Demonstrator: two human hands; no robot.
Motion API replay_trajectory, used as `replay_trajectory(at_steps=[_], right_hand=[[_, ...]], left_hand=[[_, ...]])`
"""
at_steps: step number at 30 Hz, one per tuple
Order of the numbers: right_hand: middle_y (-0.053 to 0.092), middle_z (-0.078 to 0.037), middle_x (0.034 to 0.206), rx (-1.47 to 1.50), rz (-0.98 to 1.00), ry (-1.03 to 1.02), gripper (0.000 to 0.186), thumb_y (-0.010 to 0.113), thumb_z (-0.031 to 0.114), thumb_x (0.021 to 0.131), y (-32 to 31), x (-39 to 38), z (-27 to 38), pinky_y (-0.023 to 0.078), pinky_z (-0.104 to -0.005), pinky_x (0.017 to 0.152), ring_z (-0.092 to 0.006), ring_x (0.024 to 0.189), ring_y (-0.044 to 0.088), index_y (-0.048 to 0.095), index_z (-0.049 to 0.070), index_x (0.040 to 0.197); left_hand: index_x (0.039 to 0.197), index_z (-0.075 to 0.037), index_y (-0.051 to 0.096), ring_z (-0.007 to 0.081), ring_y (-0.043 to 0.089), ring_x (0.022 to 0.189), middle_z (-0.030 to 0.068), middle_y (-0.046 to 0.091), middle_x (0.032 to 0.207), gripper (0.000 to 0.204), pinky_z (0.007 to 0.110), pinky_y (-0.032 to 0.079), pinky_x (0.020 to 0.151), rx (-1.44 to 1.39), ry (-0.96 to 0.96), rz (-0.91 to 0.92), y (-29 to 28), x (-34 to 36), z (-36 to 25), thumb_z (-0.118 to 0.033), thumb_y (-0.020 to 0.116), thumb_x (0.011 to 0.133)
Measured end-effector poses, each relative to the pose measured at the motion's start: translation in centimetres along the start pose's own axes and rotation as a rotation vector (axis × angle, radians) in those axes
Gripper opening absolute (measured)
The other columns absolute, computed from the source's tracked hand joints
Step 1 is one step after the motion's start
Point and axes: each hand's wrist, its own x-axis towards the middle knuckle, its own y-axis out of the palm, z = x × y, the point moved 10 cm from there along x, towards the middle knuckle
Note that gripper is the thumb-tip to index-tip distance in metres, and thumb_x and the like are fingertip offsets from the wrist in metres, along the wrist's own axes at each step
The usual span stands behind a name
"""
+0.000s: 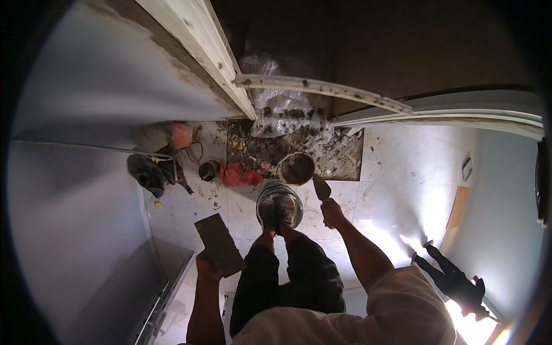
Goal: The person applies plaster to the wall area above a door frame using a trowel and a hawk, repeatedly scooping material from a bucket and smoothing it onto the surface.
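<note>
Flr [379,155] has bucket [279,172] w/ dark mix [298,168]; L grip [208,267] clasps block [219,244], R grip [332,213] trowel [322,188].

The block [219,245] conceals most fingers of the left hand [208,267], and the right hand [332,214] covers most of the handle of the trowel [322,188]. The left forearm [205,313] is cut off by the lower edge, while the feet [268,213] obscure most of the round support [299,208]. The pail's [279,171] contents and the co-worker [451,279] are too dark for detail.
</note>
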Motion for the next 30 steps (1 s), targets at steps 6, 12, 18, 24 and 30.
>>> replay_trajectory(at_steps=[6,12,18,24,30], right_hand=[[0.068,-0.017,0.065,-0.201,0.157,0.214,0.032,0.054,0.027,0.089,6.3,17.9,-3.0,0.057,-0.045,0.054,-0.0303,0.057,0.069,0.065,-0.002,0.081],[0.072,-0.019,0.088,-0.687,-0.065,0.059,0.029,0.051,0.025,0.093,7.6,32.6,-7.8,0.058,-0.0472,0.071,-0.0324,0.076,0.072,0.066,0.002,0.103],[0.068,-0.02,0.115,-0.779,-0.084,-0.014,0.034,0.045,0.029,0.098,13.1,42.0,-10.4,0.054,-0.0533,0.088,-0.0381,0.106,0.067,0.069,0.008,0.109],[0.07,-0.022,0.1,-0.545,-0.203,-0.009,0.029,0.051,0.028,0.094,16.6,48.5,-18.0,0.053,-0.053,0.088,-0.0409,0.101,0.067,0.064,0.008,0.11],[0.067,-0.027,0.104,-0.586,-0.027,-0.119,0.032,0.045,0.026,0.096,15.4,44.4,-16.2,0.051,-0.0569,0.083,-0.0429,0.102,0.066,0.055,0.01,0.122]], left_hand=[[0.12,0.001,0.059,0.0259,0.067,0.095,0.0137,0.067,0.109,0.028,0.038,0.056,0.084,0.388,0.136,-0.312,-15.1,11.2,4.6,-0.009,0.053,0.095],[0.117,0.002,0.059,0.0253,0.068,0.084,0.011,0.068,0.101,0.027,0.035,0.058,0.075,1.374,0.237,-0.129,-12.5,22.0,6.1,-0.009,0.052,0.093],[0.129,0.004,0.053,0.0356,0.063,0.11,0.0207,0.061,0.122,0.04,0.05,0.052,0.095,0.247,-0.022,-0.161,-19.4,25.7,3.7,-0.017,0.049,0.095],[0.127,0.003,0.054,0.0349,0.062,0.108,0.0201,0.062,0.12,0.038,0.049,0.052,0.094,0.182,0.001,-0.437,-24.8,29.4,2.4,-0.016,0.044,0.096],[0.127,0.004,0.054,0.0348,0.061,0.11,0.0193,0.061,0.12,0.038,0.05,0.05,0.096,0.327,0.01,-0.521,-25.1,30.0,2.0,-0.016,0.044,0.096]])
